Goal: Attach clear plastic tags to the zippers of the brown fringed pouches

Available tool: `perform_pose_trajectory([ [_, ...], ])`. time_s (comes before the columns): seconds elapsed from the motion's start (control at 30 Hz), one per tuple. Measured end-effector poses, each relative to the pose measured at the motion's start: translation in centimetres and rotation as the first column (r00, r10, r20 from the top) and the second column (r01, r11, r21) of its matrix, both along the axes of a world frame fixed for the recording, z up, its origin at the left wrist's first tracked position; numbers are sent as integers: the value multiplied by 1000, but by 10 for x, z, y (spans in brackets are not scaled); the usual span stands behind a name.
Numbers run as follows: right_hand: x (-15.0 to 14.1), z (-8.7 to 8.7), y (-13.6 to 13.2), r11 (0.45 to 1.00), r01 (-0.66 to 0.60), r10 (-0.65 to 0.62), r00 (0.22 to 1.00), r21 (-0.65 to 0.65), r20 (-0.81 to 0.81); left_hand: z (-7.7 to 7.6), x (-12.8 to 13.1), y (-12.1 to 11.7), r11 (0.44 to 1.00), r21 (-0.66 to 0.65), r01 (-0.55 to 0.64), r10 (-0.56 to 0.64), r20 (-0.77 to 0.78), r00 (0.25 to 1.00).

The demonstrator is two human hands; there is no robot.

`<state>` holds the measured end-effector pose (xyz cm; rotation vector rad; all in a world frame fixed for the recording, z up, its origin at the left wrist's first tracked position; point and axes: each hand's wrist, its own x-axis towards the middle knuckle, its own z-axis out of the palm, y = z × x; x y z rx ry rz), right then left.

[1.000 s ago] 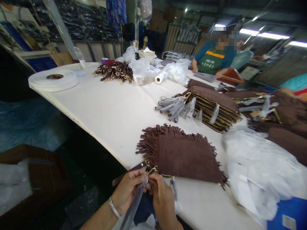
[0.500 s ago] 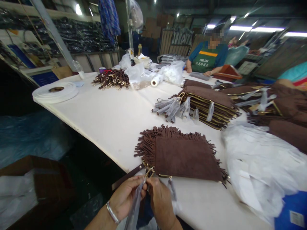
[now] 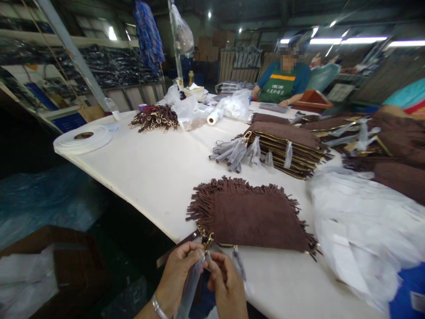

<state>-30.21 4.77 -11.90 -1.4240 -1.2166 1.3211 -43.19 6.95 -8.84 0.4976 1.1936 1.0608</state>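
A brown fringed pouch (image 3: 259,221) lies flat at the table's near edge, its zipper side toward me. At its lower left corner hangs a gold clasp (image 3: 208,241) with a dark brown strap (image 3: 179,249). Just below the clasp, my left hand (image 3: 177,270) pinches a clear plastic sleeve (image 3: 189,288) that trails down between my hands. My right hand (image 3: 226,279) is closed at the sleeve's upper end, its fingertips against those of the left. A plastic-wrapped zipper pull (image 3: 239,262) dangles from the pouch right of my hands.
Behind the pouch stands a stack of brown pouches (image 3: 285,141) with wrapped straps. White plastic bags (image 3: 358,230) heap up at right. A white tape roll (image 3: 83,141) and a pile of straps (image 3: 154,118) lie farther back. Across the white table (image 3: 139,173) a person in a green apron (image 3: 277,86) works.
My right hand has turned, its fingers now more visible beside the clasp. Both hands stay together at the sleeve's top. The person across has shifted an arm, and the camera view has moved slightly.
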Motion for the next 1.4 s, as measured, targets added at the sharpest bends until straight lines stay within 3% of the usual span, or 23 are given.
perform_pose_trajectory([
  [0.1,-5,4,3,996,-14,-2,984,-90,-177,-5,1,-3,986,164,31,13,-263,965],
  [0.2,-10,5,10,992,-16,-20,961,-126,-277,-5,0,-5,930,336,148,47,-508,860],
  [0.3,-14,1,17,993,18,-51,956,-116,-288,-1,0,-7,887,389,249,78,-658,749],
  [0.5,-17,-8,19,987,56,-91,970,-153,-228,-1,0,-13,857,390,336,94,-760,643],
  [0.73,-17,-6,18,986,55,-92,967,-158,-237,-5,-1,-18,789,415,452,171,-856,487],
  [0.83,-18,-5,17,991,69,-91,977,-117,-193,-8,0,-18,793,411,450,200,-873,444],
  [0.97,-20,-3,16,995,73,-80,989,-61,-126,-7,3,-17,843,406,354,212,-854,476],
  [1.17,-23,2,17,986,163,-162,986,24,-44,-3,6,-12,958,256,126,119,-759,640],
  [1.27,-24,1,16,984,170,-169,985,51,-24,-1,9,-10,971,219,94,95,-718,689],
  [1.4,-22,-1,13,989,137,-136,991,52,-16,0,11,-11,974,211,82,95,-709,699],
])
